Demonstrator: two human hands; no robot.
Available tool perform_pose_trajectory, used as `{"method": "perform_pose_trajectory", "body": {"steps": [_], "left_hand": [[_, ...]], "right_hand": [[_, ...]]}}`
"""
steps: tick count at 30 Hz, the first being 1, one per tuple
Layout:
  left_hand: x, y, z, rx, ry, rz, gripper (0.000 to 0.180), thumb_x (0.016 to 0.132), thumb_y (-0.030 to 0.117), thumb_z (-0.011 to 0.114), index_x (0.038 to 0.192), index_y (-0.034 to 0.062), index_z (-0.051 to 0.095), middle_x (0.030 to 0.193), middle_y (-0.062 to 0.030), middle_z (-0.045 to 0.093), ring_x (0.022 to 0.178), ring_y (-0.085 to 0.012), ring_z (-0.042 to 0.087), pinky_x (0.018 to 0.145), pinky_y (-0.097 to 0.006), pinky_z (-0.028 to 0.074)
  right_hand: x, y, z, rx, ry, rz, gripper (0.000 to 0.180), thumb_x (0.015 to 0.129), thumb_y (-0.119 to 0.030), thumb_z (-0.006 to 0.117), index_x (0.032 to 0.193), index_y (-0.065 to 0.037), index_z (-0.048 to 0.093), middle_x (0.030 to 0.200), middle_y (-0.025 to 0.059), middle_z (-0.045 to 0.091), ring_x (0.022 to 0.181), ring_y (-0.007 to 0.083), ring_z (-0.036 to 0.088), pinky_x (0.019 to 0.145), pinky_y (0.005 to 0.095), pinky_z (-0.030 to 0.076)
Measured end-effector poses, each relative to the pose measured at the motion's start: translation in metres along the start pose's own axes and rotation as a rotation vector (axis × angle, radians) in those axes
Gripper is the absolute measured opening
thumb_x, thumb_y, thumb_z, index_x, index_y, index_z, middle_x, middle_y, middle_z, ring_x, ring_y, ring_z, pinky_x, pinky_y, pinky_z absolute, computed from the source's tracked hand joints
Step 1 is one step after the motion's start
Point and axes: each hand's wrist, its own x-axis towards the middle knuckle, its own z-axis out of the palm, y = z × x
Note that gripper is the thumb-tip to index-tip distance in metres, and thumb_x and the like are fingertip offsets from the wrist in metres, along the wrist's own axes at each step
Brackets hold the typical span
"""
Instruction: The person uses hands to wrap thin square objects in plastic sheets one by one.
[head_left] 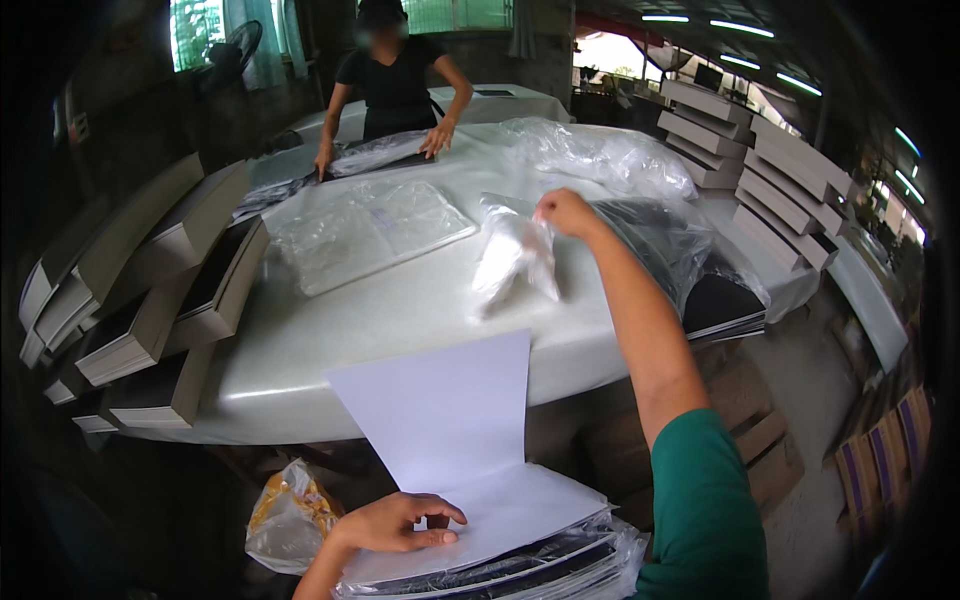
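My left hand (pixel 405 522) rests on a white sheet (pixel 480 530), its fingers loosely bent and apart from the thumb. This sheet tops a stack of dark, plastic-wrapped flat packs (pixel 520 575) close to me. Another white sheet (pixel 445 400) stands up from the stack against the table's near edge. Over the table, my right hand (pixel 566 212) pinches the upper corner of a crumpled clear plastic bag (pixel 515 260), which hangs down, smeared by motion. To its left lies a flat pile of clear plastic bags (pixel 370 235).
Stacks of thick dark-covered blocks (pixel 150 300) line the table's left side, pale stacks (pixel 780 190) the right. Dark sheets under plastic (pixel 725 300) lie by my right arm. Across the table (pixel 300 370), a person (pixel 395 90) handles dark wrapped sheets. A plastic sack (pixel 290 515) sits low left.
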Motion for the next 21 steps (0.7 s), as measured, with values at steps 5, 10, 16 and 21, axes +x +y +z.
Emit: {"method": "perform_pose_trajectory", "body": {"steps": [5,10,16,21], "left_hand": [[0.001,0.000,0.006,0.014,0.028,-0.021,0.038,0.082,0.035,0.057,0.106,0.0058,0.056,0.099,-0.0102,0.059,0.088,-0.0229,0.057,0.077,-0.032,0.043],[0.004,-0.010,0.015,0.027,0.094,-0.010,0.038,0.082,0.041,0.054,0.104,0.0100,0.058,0.092,-0.0098,0.060,0.083,-0.0224,0.057,0.074,-0.030,0.044],[0.004,-0.011,0.020,0.048,0.108,-0.020,0.038,0.082,0.042,0.054,0.104,0.0119,0.058,0.089,-0.0094,0.060,0.080,-0.0220,0.057,0.072,-0.030,0.045],[0.003,-0.010,0.026,0.051,0.133,-0.041,0.037,0.082,0.041,0.054,0.104,0.0117,0.058,0.087,-0.0096,0.060,0.079,-0.0217,0.057,0.071,-0.030,0.045]], "right_hand": [[0.032,-0.009,-0.056,0.725,0.740,0.156,0.027,0.082,-0.025,0.056,0.088,0.001,0.057,0.075,0.0078,0.059,0.071,0.0148,0.052,0.065,0.0283,0.042],[0.010,-0.007,-0.058,1.056,0.376,0.315,0.034,0.076,-0.035,0.063,0.090,-0.005,0.057,0.072,0.0025,0.056,0.064,0.0115,0.050,0.056,0.0257,0.040],[-0.026,-0.004,-0.064,0.084,-0.568,0.246,0.059,0.071,-0.036,0.067,0.116,-0.004,0.048,0.095,0.0079,0.057,0.082,0.0159,0.052,0.070,0.0294,0.041],[-0.055,-0.001,-0.038,-0.313,-0.085,0.125,0.056,0.070,-0.029,0.068,0.111,0.004,0.049,0.105,0.0190,0.057,0.095,0.0298,0.054,0.080,0.0361,0.042]]}}
